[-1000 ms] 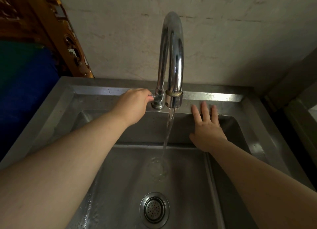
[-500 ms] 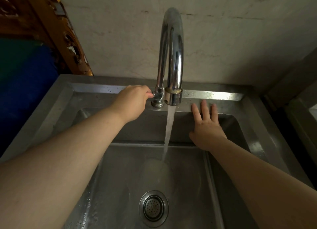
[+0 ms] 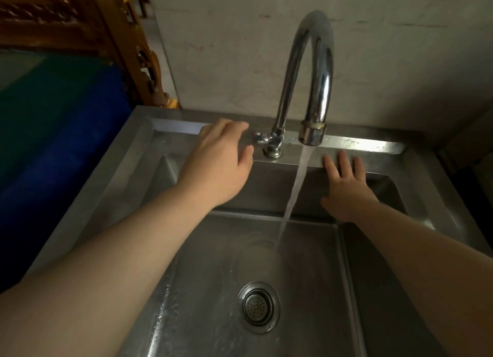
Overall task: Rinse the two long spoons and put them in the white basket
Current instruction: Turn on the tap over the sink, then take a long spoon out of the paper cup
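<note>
A chrome gooseneck tap point(image 3: 310, 71) stands at the back of a steel sink point(image 3: 186, 250). Water point(image 3: 293, 193) pours from its spout into the basin. My left hand point(image 3: 221, 161) hovers just left of the tap's small handle point(image 3: 260, 139), fingers loosely spread, gripping nothing. My right hand point(image 3: 345, 185) lies flat with fingers apart against the sink's back wall, right of the stream. No spoons and no white basket are in view.
A round drain strainer point(image 3: 258, 306) sits in the basin floor. A stained wall point(image 3: 266, 49) rises behind the sink. To the left are a carved wooden frame point(image 3: 125, 49) and a blue and green surface point(image 3: 53, 132).
The water went from a thin trickle to a full stream. My left hand has come off the tap handle and opened. The view has swung left; my right hand stays put.
</note>
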The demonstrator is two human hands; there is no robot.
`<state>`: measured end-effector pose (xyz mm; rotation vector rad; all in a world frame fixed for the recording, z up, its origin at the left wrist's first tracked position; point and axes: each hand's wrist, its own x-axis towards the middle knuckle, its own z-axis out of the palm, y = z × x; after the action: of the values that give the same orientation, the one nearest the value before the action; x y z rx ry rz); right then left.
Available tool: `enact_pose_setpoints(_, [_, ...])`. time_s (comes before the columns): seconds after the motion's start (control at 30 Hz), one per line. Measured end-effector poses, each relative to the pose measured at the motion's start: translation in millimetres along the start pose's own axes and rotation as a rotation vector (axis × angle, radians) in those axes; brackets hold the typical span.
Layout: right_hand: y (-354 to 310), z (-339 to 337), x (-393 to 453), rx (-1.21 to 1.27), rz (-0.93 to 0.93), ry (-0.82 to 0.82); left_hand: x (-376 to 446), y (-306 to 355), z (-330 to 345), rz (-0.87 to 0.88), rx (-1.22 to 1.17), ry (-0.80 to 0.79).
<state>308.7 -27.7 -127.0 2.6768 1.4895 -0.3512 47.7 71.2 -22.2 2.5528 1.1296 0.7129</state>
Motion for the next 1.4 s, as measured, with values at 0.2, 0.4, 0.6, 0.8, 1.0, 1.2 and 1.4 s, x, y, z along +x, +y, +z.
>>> enact_pose_setpoints(0.2, [1,-28,-34,0.076,-0.031,-0.026,-44,-7,-62,0.036,0.158,0.007])
enact_pose_setpoints(0.4, [-42,-7,-198,0.48,0.047,0.116,-132,-20,-151,-0.103,0.203,0.027])
enact_pose_setpoints(0.6, [-186,-6,-351,0.714,-0.183,0.228,-223,-43,-271,-0.276,0.258,0.156])
enact_pose_setpoints(0.8, [-311,-29,-422,0.927,-0.584,0.091,-322,-81,-355,-0.51,0.281,0.342])
enact_pose_setpoints(1.0, [-393,-41,-440,0.866,-0.638,-0.299,-441,-131,-361,-0.814,0.171,0.497])
enact_pose_setpoints(1.2, [-462,-45,-442,0.799,-0.543,-0.508,-539,-153,-302,-1.129,-0.203,0.543])
enact_pose_setpoints(1.4, [-508,-34,-443,0.865,-0.436,-0.35,-544,-156,-255,-1.175,-0.489,0.482])
